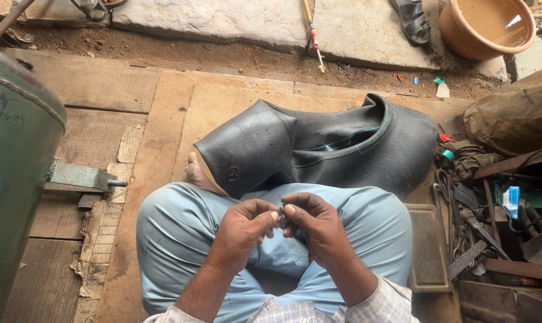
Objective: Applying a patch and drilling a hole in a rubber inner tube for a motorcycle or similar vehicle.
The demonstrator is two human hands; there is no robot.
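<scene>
**Both hands pinch a small dark piece over the lap**

I see my left hand point(242, 226) and my right hand point(311, 222) meeting above the crossed legs in light blue trousers point(175, 239). The fingertips of both hands are closed around one small dark piece point(281, 211), held between them; it is too small for me to say what kind of part it is. The fingers are nearly fully closed, only the tiny piece separates them.

Just in front of the knees lies a black rubber inner tube point(318, 149), folded and flat, on a wooden board floor point(163, 119). A bare foot point(196, 174) shows beside the tube, at its left end. On the right side there is a flat metal tray point(427, 251) and a pile of rusty tools point(498, 227). A green metal tank point(14, 167) stands at left, and an orange basin with water point(486, 27) is far at the top right.
</scene>
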